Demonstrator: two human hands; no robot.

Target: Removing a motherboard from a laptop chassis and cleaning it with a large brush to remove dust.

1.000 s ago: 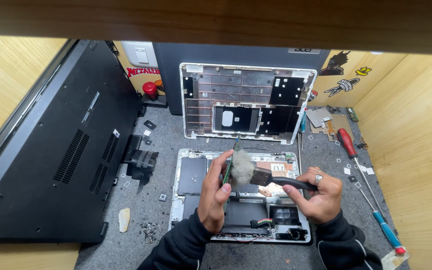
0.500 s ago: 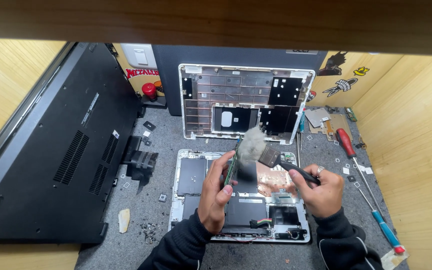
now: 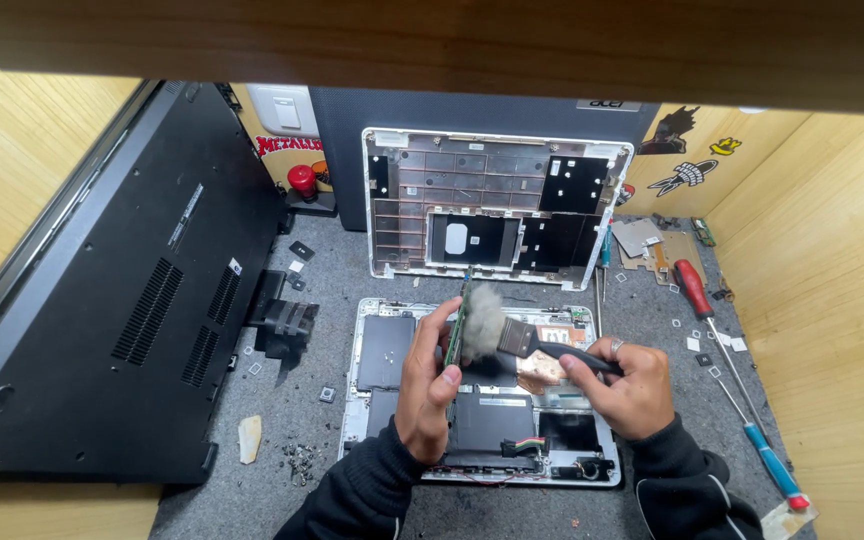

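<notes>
At the far left, we are seeing a large black laptop base cover leaning against the wooden wall, with a black plastic bracket lying just beside its lower edge and a small cluster of loose screws resting on the grey work mat. These removed parts are indicating that disassembly is already well advanced. Moving right, we are closing the left hand around a narrow green circuit board, gripping it by its lower end and holding it upright on edge above the opened white laptop chassis. The board is therefore out of its seat and is being cleaned. The brush is pressing its grey bristles against the board's right face, and we are wrapping the right hand firmly around the brush's black handle. Behind the hands, the white keyboard frame is standing propped against a dark panel, already stripped. At the far right, a red-handled screwdriver and a blue-handled screwdriver are lying idle on the mat. We are judging that dusting is under way, while the chassis below is awaiting attention and all reassembly is remaining to be done.
</notes>
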